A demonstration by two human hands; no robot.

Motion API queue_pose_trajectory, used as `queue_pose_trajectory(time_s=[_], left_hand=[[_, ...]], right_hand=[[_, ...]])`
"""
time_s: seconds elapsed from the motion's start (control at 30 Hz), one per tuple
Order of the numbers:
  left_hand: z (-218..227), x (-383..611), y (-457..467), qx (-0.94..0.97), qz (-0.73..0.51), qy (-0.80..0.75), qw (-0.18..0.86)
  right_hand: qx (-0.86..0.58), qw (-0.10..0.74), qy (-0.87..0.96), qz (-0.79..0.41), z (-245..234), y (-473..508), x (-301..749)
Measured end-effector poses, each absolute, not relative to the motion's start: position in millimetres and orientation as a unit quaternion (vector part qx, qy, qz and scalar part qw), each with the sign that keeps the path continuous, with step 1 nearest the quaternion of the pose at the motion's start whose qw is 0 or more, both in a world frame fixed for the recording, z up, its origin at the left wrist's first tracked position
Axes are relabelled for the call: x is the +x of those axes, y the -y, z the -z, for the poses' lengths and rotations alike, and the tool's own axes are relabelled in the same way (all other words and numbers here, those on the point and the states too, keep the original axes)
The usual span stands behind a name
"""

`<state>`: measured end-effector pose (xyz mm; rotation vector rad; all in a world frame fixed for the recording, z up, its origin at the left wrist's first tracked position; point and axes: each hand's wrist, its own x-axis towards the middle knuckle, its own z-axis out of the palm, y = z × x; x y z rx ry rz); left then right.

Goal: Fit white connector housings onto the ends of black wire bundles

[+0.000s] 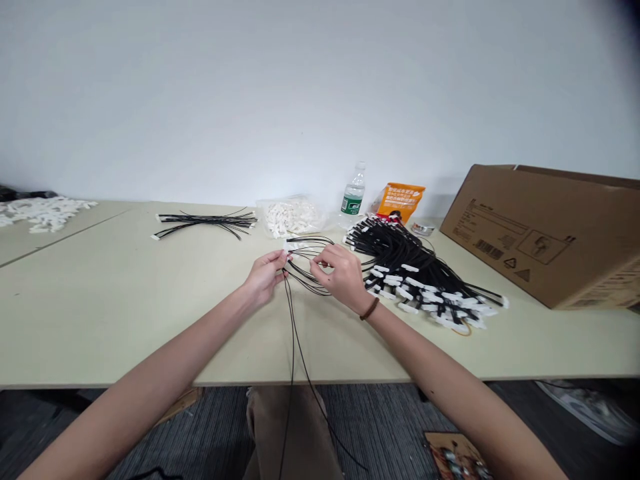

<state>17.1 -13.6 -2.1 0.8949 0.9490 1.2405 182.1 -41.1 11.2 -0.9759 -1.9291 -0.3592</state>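
The left hand point(264, 277) pinches a small white connector point(289, 246) between thumb and forefinger, its fingers pressed together. Black wires point(306, 268) run from it in loose loops between the hands, and two strands drop past the table point(100, 300) edge toward the person's lap. The right hand's fingers point(320, 257) curl at the loops; whether they pinch any wire, I cannot tell. A large wire bundle point(415, 273) lies to the right, a smaller bundle point(210, 223) ahead-left, and a bag of connectors point(293, 217) between them.
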Motion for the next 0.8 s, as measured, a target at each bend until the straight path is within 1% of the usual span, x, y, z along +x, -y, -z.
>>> queue_pose_trajectory(time_s=[0.2,0.43,0.57,0.67,0.8], left_hand=[[2.8,16.9,12.9,0.393,-0.545,-0.412,0.615],[1.2,18.9,14.2,0.408,-0.549,-0.423,0.594],[0.9,19.3,15.0,0.427,-0.543,-0.420,0.588],[0.3,19.6,16.4,0.437,-0.537,-0.419,0.588],[-0.6,21.2,19.2,0.446,-0.525,-0.412,0.597]], right_hand=[[-0.403,0.463,0.779,0.124,-11.4,41.7,180.7],[-0.422,0.500,0.756,-0.015,-16.1,44.5,178.8],[-0.417,0.513,0.748,-0.058,-18.5,43.9,180.0],[-0.397,0.512,0.761,-0.043,-19.1,43.4,180.9],[-0.381,0.498,0.778,0.027,-16.4,42.5,180.6]])
